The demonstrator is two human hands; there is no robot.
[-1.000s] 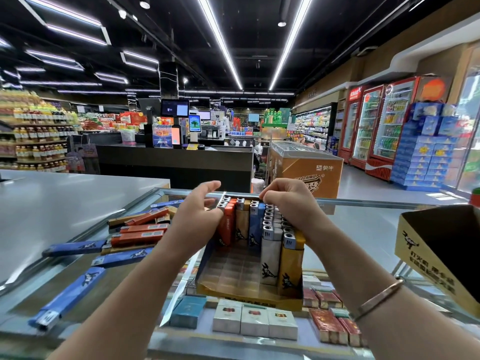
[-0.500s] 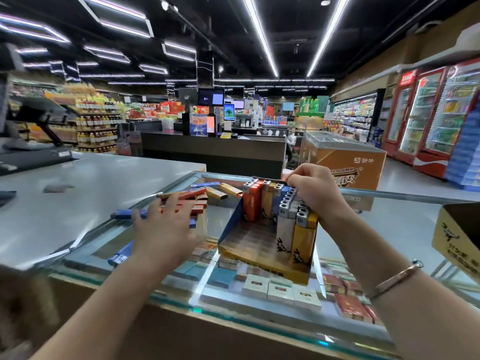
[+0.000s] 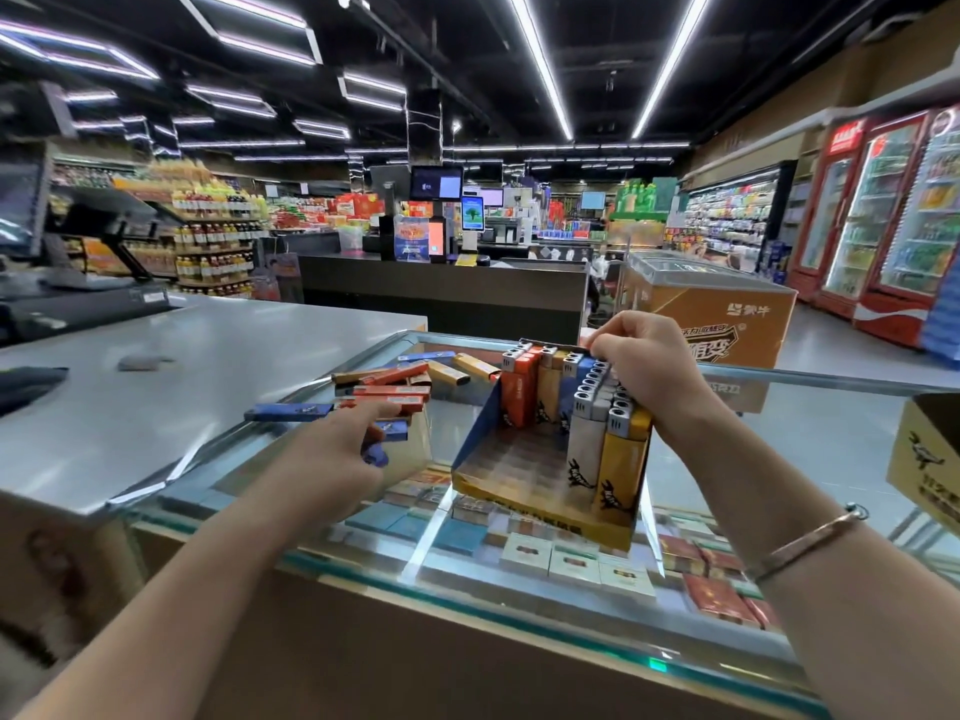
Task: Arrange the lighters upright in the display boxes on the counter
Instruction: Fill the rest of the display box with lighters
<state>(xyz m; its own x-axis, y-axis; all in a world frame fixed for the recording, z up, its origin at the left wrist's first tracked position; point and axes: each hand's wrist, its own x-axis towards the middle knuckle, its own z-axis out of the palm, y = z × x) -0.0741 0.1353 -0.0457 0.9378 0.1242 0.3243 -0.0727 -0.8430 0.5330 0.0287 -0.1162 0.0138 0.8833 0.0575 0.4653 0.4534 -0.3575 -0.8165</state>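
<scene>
A yellow and blue display box (image 3: 540, 517) stands on the glass counter (image 3: 810, 439). Upright lighters (image 3: 587, 402) in white, yellow, orange and blue fill its right side and back; its left front floor is bare. My right hand (image 3: 644, 371) rests curled on the tops of the upright lighters at the back right. A loose pile of lighters (image 3: 400, 387) lies flat on the glass to the left of the box. My left hand (image 3: 337, 454) is over the near edge of that pile, its fingers touching a blue lighter (image 3: 387, 433).
A second yellow display box (image 3: 930, 459) sits at the right edge. Cigarette packs (image 3: 571, 558) lie under the glass. A grey metal counter (image 3: 182, 366) adjoins on the left, with a till stand behind it. An orange freezer chest (image 3: 717, 314) stands beyond the counter.
My left hand left the box and moved left down to the loose pile. My right hand stayed on the upright lighters. The view drew back and turned left.
</scene>
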